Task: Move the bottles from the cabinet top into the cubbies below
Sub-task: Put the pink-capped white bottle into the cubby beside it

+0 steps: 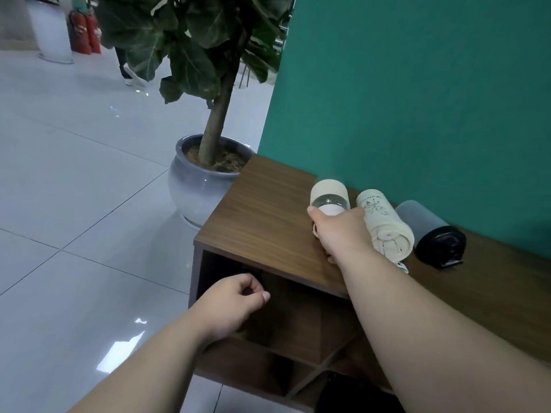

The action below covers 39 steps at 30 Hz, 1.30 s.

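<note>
Three bottles lie on their sides on the wooden cabinet top (262, 210). My right hand (340, 231) grips the leftmost one, a cream bottle with a clear glass middle (328, 193). Beside it lies a cream bottle with a printed sleeve (384, 225), and further right a grey bottle with a black lid (429, 231). My left hand (235, 302) hovers in front of the upper left cubby (286, 311), fingers curled with nothing in them. Something dark sits deep in that cubby, partly hidden by the hand.
A large potted plant in a grey ceramic pot (196, 186) stands on the tiled floor just left of the cabinet. A green wall (417, 84) runs behind the cabinet. Lower cubbies (268, 368) have diagonal dividers. Red fire extinguishers (85, 31) stand far back.
</note>
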Motion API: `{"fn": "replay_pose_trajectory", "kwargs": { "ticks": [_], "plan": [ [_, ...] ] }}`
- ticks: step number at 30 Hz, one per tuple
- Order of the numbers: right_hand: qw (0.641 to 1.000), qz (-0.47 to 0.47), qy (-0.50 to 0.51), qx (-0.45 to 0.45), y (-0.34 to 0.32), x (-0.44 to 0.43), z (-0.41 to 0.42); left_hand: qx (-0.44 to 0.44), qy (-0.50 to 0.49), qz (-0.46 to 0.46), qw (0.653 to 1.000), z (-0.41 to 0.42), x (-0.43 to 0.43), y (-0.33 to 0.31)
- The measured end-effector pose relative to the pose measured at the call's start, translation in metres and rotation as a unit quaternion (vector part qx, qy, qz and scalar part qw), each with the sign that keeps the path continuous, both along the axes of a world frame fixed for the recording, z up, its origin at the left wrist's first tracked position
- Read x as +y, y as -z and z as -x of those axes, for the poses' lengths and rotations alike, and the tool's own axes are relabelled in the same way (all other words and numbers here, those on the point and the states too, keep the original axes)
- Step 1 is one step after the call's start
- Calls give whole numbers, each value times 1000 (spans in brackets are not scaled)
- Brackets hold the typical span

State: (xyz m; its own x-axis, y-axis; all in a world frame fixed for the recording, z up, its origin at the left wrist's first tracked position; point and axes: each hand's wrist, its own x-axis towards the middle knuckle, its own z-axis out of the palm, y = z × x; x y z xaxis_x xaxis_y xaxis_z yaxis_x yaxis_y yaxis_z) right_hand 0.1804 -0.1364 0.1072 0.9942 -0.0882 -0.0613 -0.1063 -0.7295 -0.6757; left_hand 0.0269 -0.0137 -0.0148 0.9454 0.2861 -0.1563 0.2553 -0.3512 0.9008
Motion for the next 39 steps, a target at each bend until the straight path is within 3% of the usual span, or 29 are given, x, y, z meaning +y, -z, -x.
{"fn": "replay_pose_trajectory", "kwargs": {
  "ticks": [6,12,15,18,25,28,33,39],
  "plan": [
    [999,-19,-18,-19,-8,-14,18,13,11,1,1000,1,-4,2],
    [982,-112,-110,-103,-31,-57,61,36,7,8,999,8,-2,2],
    [973,-124,-170,-99,-40,-82,85,62,44,51,996,9,-1,7],
    [965,-92,-238,-66,-31,-107,102,110,129,30,985,9,-3,17],
    [934,103,-342,-6,44,-124,104,193,271,14,943,-3,-25,59],
    [931,125,-343,13,81,-120,95,192,248,-36,949,-11,-44,82],
    [935,130,-329,4,115,-107,73,147,128,-74,978,-23,-74,115],
    [950,127,-284,-16,141,-93,50,121,59,-130,982,-51,-96,136]
  ]
}}
